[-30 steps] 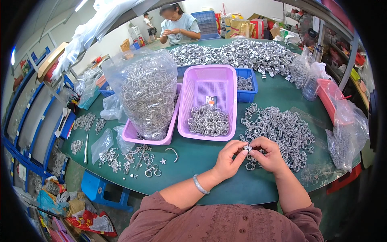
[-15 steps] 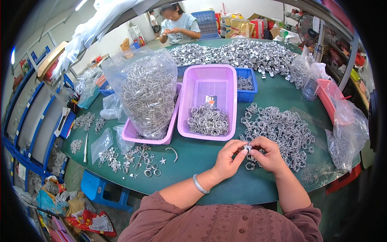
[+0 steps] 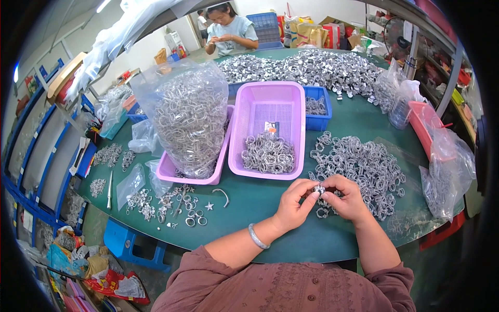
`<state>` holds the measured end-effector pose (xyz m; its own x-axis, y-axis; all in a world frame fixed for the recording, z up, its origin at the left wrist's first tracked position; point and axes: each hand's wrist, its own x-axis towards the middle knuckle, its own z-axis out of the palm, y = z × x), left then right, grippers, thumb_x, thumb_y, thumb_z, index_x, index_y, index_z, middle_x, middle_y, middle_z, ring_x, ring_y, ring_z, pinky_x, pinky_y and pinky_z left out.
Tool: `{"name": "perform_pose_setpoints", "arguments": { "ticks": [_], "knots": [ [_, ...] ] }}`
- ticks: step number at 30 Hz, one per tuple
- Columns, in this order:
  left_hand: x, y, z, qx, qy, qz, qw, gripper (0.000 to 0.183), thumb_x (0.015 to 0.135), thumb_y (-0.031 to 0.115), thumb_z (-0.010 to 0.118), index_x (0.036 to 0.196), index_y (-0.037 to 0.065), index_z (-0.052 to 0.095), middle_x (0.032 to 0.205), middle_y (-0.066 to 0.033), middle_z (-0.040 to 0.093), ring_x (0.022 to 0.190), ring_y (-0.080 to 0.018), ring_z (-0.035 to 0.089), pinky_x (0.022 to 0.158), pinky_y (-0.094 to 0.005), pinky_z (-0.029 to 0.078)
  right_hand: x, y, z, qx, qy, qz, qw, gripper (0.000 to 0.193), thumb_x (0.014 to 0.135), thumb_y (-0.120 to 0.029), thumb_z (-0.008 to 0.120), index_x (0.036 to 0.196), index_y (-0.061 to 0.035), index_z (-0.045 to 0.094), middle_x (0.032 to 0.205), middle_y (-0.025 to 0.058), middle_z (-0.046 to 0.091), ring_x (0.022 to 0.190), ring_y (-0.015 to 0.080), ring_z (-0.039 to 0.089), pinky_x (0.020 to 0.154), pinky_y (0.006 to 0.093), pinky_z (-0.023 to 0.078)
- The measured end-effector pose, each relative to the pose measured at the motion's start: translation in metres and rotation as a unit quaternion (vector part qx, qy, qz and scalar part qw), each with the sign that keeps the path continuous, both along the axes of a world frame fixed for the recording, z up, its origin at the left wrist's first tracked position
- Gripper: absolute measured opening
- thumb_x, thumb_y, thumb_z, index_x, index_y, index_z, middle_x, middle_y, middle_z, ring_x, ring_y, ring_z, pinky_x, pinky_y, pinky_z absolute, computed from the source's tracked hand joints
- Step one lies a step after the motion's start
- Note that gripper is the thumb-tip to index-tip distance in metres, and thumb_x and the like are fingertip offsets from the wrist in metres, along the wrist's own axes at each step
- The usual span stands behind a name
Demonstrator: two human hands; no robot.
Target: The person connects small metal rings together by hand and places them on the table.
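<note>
Curving broadly beneath the work, a green table.
Upon it stands a lilac basket, rings massed at its near end; right of that lies a loose ring heap. At the heap's near-left edge, the left hand and right hand meet, fingers curled in, thumbs and fingertips closed together on one small silvery piece, partly hidden between them.

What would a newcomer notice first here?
A lilac basket near the centre, rings piled at its near end, draws the eye first. To its left bulges a clear bag of rings. Nearer, beside a loose ring heap, the left hand and right hand hold a small shiny piece.
</note>
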<state>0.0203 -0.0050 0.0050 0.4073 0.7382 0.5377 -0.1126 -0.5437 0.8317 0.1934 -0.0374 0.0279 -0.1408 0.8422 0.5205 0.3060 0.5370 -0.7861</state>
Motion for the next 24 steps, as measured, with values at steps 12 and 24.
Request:
{"name": "perform_pose_setpoints", "arguments": {
  "ticks": [12, 24],
  "knots": [
    [0.002, -0.005, 0.000, -0.012, -0.003, -0.008, 1.000, 0.023, 0.085, 0.003, 0.056, 0.108, -0.002, 0.056, 0.099, -0.0080, 0.054, 0.084, -0.0116, 0.055, 0.071, -0.0228, 0.047, -0.001, -0.007, 0.004, 0.008, 0.005, -0.011, 1.000, 0.015, 0.075, -0.003, 0.066, 0.089, 0.0002, 0.061, 0.081, 0.0075, 0.059, 0.067, 0.0141, 0.055, 0.060, 0.0250, 0.044],
    [0.001, 0.007, -0.006, -0.008, -0.028, -0.034, 0.999, 0.025, 0.086, -0.003, 0.053, 0.111, -0.002, 0.054, 0.102, -0.0060, 0.050, 0.082, -0.0096, 0.051, 0.074, -0.0215, 0.045, 0.000, 0.003, 0.002, 0.003, 0.022, 0.007, 1.000, 0.016, 0.076, 0.001, 0.063, 0.092, -0.0017, 0.061, 0.080, 0.0046, 0.056, 0.067, 0.0110, 0.054, 0.060, 0.0239, 0.044]
  ]
}}
